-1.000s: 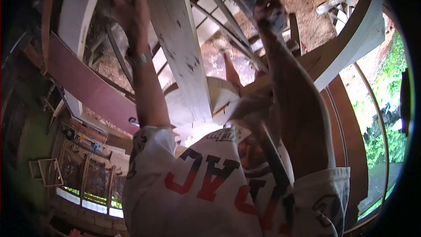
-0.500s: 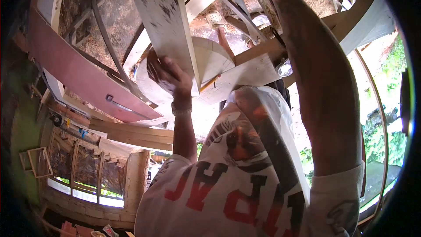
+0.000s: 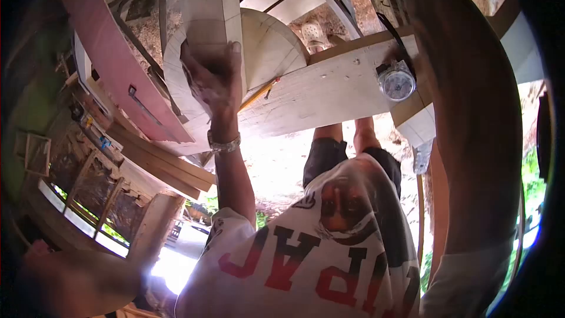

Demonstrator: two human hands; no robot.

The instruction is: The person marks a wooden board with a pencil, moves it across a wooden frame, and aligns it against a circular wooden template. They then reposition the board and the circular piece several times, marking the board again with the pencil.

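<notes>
My left hand (image 3: pixel 215 76), with a watch on its wrist, is closed around the near end of a pale wooden board (image 3: pixel 232 0) at the upper left. Beneath the board lies a round wooden disc (image 3: pixel 268 44) marked with lines. A yellow pencil (image 3: pixel 259 94) rests just right of the hand on a wide wooden plank (image 3: pixel 318 91). My right arm stretches up along the right side, and its hand is outside the view. Left of that arm, a round clear object (image 3: pixel 396 85) sits at the plank's right end.
A pink panel (image 3: pixel 112 41) with a slot stands at the left. Stacked boards (image 3: pixel 159 165) lie below it. Curved wooden strips (image 3: pixel 332 0) and a clog on a foot (image 3: pixel 313 34) show beyond the plank. A blurred rounded shape (image 3: pixel 82 282) is at the lower left.
The camera view has shifted, showing more of the plank and the round clear object. My left hand and the board appear farther up and left. The blurred shape has appeared at the lower left.
</notes>
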